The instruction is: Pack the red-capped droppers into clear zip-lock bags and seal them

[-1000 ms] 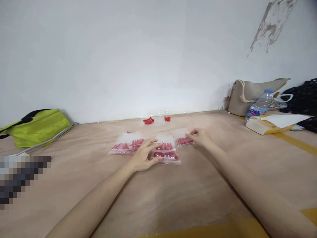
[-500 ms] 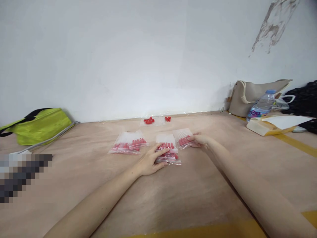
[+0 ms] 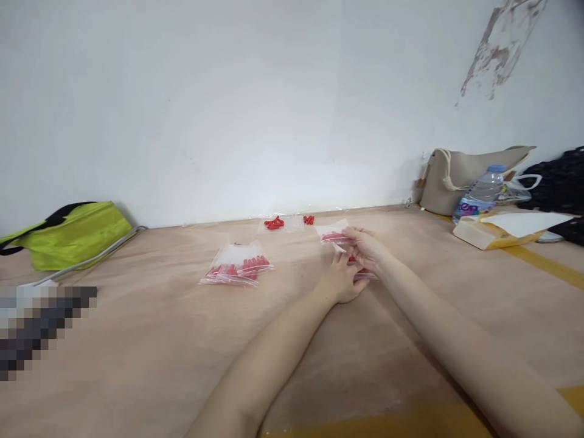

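Note:
My right hand (image 3: 367,248) pinches the edge of a clear zip bag (image 3: 334,234) with small red pieces inside, held slightly raised. Just below it, my left hand (image 3: 343,281) grips a stack of similar zip bags (image 3: 366,276), its thumb and fingers around them. The two hands nearly touch and hide most of that stack. To the left lies a pile of zip bags (image 3: 232,272) filled with red pieces, overlapping each other.
Loose red pieces (image 3: 274,223) lie on clear plastic by the wall, and a smaller cluster (image 3: 309,219) sits beside them. A lime-green bag (image 3: 82,234) and grey cable are at left. At right stand a beige bag (image 3: 449,182), a water bottle (image 3: 481,193) and an open packet (image 3: 488,234).
My left hand has moved right with the middle stack of bags, over to my right hand. The right hand's bag has risen and tilted away from the tabletop.

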Demonstrator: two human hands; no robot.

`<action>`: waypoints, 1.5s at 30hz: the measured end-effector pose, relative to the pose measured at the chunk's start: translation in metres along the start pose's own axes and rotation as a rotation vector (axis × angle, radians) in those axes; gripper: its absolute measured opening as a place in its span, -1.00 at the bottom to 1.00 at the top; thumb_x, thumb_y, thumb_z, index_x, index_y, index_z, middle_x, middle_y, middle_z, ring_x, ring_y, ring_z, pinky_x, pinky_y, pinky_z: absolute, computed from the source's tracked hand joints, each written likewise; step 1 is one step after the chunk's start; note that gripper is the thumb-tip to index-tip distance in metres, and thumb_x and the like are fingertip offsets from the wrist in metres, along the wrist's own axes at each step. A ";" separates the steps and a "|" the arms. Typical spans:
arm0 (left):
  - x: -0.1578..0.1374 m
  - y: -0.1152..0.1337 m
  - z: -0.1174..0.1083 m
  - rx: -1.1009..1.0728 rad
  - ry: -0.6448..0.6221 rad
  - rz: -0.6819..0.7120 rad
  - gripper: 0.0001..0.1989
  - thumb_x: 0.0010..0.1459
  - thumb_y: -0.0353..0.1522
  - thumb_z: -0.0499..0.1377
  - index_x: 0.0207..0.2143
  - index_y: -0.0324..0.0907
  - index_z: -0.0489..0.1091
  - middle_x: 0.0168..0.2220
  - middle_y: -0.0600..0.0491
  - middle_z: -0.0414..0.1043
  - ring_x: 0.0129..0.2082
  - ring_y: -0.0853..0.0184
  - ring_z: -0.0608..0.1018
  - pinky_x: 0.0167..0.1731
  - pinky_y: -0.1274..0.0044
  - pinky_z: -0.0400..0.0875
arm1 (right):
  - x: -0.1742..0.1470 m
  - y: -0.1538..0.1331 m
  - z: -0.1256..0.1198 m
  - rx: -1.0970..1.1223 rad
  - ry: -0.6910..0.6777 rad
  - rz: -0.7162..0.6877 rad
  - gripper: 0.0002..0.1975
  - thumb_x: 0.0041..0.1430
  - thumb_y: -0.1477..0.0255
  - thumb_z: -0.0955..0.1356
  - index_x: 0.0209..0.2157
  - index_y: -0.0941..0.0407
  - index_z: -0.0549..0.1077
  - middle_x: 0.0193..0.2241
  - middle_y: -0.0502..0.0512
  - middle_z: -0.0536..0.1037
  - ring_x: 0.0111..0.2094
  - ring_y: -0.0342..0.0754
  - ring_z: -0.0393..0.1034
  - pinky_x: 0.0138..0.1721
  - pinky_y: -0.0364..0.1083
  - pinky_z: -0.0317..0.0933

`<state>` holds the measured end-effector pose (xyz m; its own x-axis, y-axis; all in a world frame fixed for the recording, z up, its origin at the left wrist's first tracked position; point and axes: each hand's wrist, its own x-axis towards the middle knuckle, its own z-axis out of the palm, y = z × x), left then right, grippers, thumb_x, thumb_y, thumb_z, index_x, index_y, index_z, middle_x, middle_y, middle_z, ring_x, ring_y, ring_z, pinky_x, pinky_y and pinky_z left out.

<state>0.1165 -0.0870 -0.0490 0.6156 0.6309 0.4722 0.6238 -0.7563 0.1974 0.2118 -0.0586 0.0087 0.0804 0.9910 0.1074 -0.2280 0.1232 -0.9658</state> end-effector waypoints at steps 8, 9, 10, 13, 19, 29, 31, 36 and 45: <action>-0.080 -0.016 -0.052 0.011 0.117 0.161 -0.80 0.11 -0.35 0.01 -0.25 -0.19 0.36 -0.20 -0.02 0.41 -0.14 0.32 0.42 -0.09 0.48 0.34 | -0.022 0.027 0.022 0.207 0.069 0.141 -0.85 -0.11 0.61 0.34 -0.46 0.14 0.30 -0.58 -0.09 0.43 -0.57 -0.25 0.36 -0.57 -0.29 0.30; -0.094 -0.025 -0.062 0.021 0.163 0.144 -0.82 0.11 -0.38 0.01 -0.26 -0.18 0.36 -0.26 0.00 0.42 -0.18 0.35 0.45 -0.11 0.49 0.35 | -0.024 0.031 0.026 0.219 0.064 0.152 -0.84 -0.12 0.61 0.35 -0.45 0.14 0.30 -0.55 -0.09 0.44 -0.55 -0.24 0.37 -0.54 -0.28 0.31; -0.104 -0.034 -0.071 0.049 0.212 0.104 -0.83 0.10 -0.39 0.03 -0.27 -0.18 0.36 -0.26 0.00 0.42 -0.21 0.35 0.45 -0.14 0.49 0.37 | -0.027 0.035 0.029 0.229 0.055 0.164 -0.83 -0.13 0.60 0.35 -0.44 0.13 0.30 -0.53 -0.08 0.45 -0.53 -0.23 0.38 -0.52 -0.26 0.32; -0.118 -0.061 -0.087 0.164 0.341 0.031 -0.77 0.06 -0.36 0.08 -0.19 -0.20 0.31 -0.18 -0.06 0.37 -0.16 0.30 0.43 -0.15 0.44 0.38 | -0.035 0.046 0.041 0.237 0.002 0.203 -0.80 -0.14 0.59 0.35 -0.40 0.13 0.30 -0.47 -0.05 0.46 -0.48 -0.19 0.39 -0.46 -0.19 0.35; -0.101 -0.090 -0.089 0.402 0.325 0.373 -0.76 0.08 -0.43 0.09 -0.15 -0.18 0.29 -0.25 0.00 0.43 -0.28 0.39 0.49 -0.28 0.56 0.43 | -0.048 0.054 0.054 0.217 -0.147 0.247 -0.75 -0.12 0.50 0.37 -0.33 0.15 0.30 -0.31 0.06 0.45 -0.34 -0.13 0.39 -0.31 -0.13 0.35; -0.102 -0.092 -0.095 0.524 0.316 0.393 -0.94 0.09 -0.46 0.07 -0.38 -0.20 0.33 -0.45 0.08 0.43 -0.46 0.44 0.47 -0.39 0.58 0.41 | -0.052 0.060 0.022 -0.865 -0.327 -0.819 -0.78 0.02 0.59 0.23 -0.25 0.13 0.35 -0.28 0.14 0.38 -0.29 -0.09 0.31 -0.26 -0.09 0.26; -0.103 -0.091 -0.096 0.532 0.317 0.387 -0.96 0.07 -0.45 0.08 -0.40 -0.21 0.33 -0.49 0.10 0.41 -0.50 0.45 0.45 -0.42 0.58 0.40 | -0.051 0.061 0.019 -0.985 -0.323 -0.933 -0.84 0.10 0.57 0.19 -0.35 0.15 0.38 -0.37 0.12 0.41 -0.34 -0.11 0.32 -0.29 -0.13 0.25; -0.103 -0.089 -0.096 0.540 0.329 0.417 -0.97 0.06 -0.46 0.09 -0.41 -0.21 0.33 -0.50 0.10 0.41 -0.50 0.44 0.45 -0.44 0.58 0.38 | -0.050 0.061 0.017 -1.251 -0.275 -1.075 -0.80 0.17 0.51 0.17 -0.37 0.15 0.40 -0.41 0.10 0.44 -0.41 -0.15 0.32 -0.40 -0.20 0.20; -0.104 -0.088 -0.096 0.492 0.299 0.382 -0.95 0.05 -0.46 0.08 -0.41 -0.21 0.34 -0.51 0.08 0.40 -0.49 0.43 0.44 -0.42 0.58 0.37 | -0.048 0.057 0.015 -1.462 -0.200 -1.249 -0.77 0.13 0.61 0.17 -0.43 0.16 0.41 -0.50 0.04 0.43 -0.50 -0.18 0.24 -0.50 -0.17 -0.02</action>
<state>-0.0492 -0.1026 -0.0330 0.7206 0.2073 0.6616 0.5791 -0.7048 -0.4099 0.1800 -0.0985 -0.0479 -0.5889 0.3954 0.7049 0.7329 0.6289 0.2595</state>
